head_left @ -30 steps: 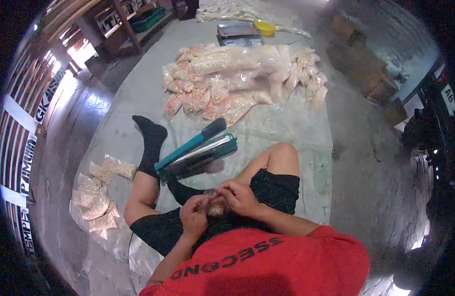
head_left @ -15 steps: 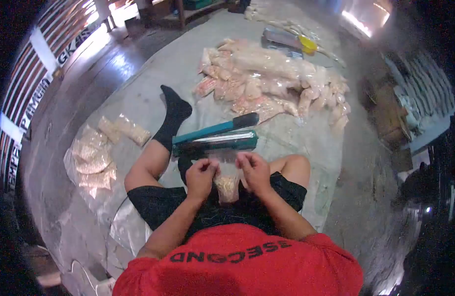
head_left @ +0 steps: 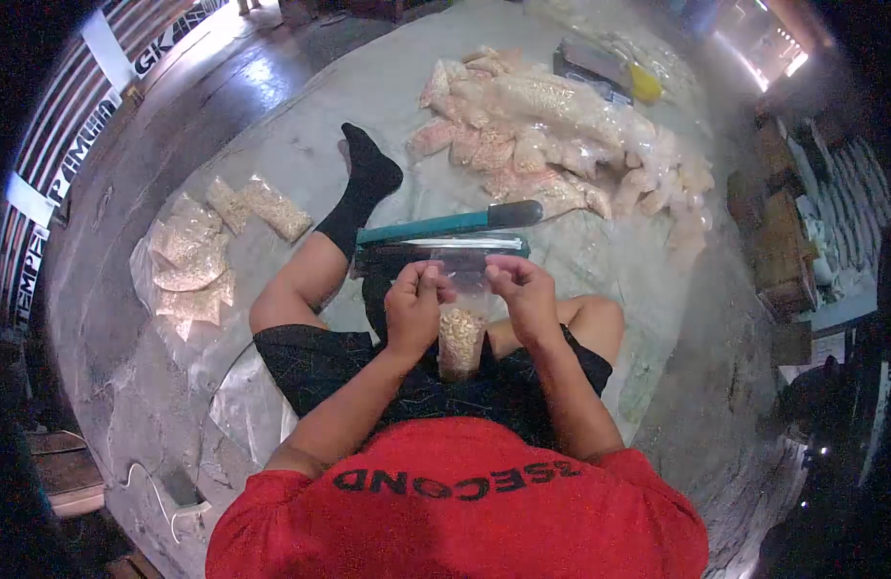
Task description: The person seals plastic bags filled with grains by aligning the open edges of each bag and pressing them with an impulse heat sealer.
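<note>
Between my hands hangs a clear plastic bag (head_left: 461, 340), its lower part filled with pale, grain-like pieces. My left hand (head_left: 417, 304) pinches one top corner of it, and my right hand (head_left: 521, 297) pinches the other. The bag's upper part is stretched flat and unfilled. Just beyond my fingers lies an impulse sealer (head_left: 450, 224), with a teal arm raised over its dark base and a shiny strip along it. The bag's top edge is close to that strip; whether they touch I cannot tell.
Several filled bags (head_left: 190, 251) lie to the left of my leg. A large heap of filled bags (head_left: 552, 135) covers the sheet (head_left: 301, 135) ahead. Behind it are a dark box-shaped item (head_left: 592, 66) and a yellow object (head_left: 644, 83). Cartons (head_left: 781, 241) stand at the right.
My hands have drawn the bag's top straighter and moved slightly up towards the sealer. The bag hangs more upright. The whole view has shifted a little.
</note>
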Demonstrator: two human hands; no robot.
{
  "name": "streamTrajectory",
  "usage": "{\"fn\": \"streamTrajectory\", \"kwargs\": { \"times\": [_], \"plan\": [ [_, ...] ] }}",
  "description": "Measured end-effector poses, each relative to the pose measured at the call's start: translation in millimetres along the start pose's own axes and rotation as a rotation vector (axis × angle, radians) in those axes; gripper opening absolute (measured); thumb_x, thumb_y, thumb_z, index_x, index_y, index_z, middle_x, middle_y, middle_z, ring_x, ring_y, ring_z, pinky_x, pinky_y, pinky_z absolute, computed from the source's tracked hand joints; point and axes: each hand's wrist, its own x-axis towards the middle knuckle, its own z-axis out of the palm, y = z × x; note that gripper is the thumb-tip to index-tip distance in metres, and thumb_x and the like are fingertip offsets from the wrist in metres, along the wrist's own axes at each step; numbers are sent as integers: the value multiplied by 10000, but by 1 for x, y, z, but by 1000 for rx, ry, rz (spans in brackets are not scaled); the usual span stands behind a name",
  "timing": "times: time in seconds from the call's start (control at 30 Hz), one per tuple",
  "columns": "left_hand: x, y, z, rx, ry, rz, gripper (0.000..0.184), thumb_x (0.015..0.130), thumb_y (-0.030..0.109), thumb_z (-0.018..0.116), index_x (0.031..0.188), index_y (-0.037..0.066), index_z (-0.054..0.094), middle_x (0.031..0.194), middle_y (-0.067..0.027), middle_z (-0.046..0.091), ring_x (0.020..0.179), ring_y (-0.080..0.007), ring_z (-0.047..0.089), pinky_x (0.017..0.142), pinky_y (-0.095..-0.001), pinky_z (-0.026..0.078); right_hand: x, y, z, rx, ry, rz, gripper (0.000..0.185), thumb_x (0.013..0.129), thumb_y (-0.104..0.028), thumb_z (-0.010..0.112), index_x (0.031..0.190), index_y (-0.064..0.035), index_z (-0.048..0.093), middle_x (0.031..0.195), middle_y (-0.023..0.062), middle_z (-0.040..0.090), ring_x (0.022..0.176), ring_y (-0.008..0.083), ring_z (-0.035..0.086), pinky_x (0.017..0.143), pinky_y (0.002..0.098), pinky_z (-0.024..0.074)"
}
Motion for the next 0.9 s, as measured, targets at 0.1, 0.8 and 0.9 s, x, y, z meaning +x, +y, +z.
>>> {"fn": "streamTrajectory", "kwargs": {
  "times": [0.1,0.8,0.9],
  "plan": [
    [-3,-7,-2,84,-36,95,214,1026,213,606,1061,3,638,838,-58,690,718,-133,677,671,-297,562,0,-1,-4,-112,-78,-125,177,963,-121,699,1059,26,720,897,40,699,805,114,629,747,272,531],
    [-11,15,-6,-22,-60,-120,154,897,89,756,989,17,654,844,-53,684,692,-155,671,645,-296,570,-15,24,-5,156,74,-170,191,1003,-173,649,1075,1,681,895,66,706,823,146,665,779,291,547],
    [-8,7,-6,-209,-53,-327,152,891,91,763,965,24,648,860,-45,676,686,-158,667,648,-291,580,-12,38,-11,-231,7,-163,199,1012,-180,636,1076,3,680,888,72,703,816,155,666,757,289,549]
  ]
}}
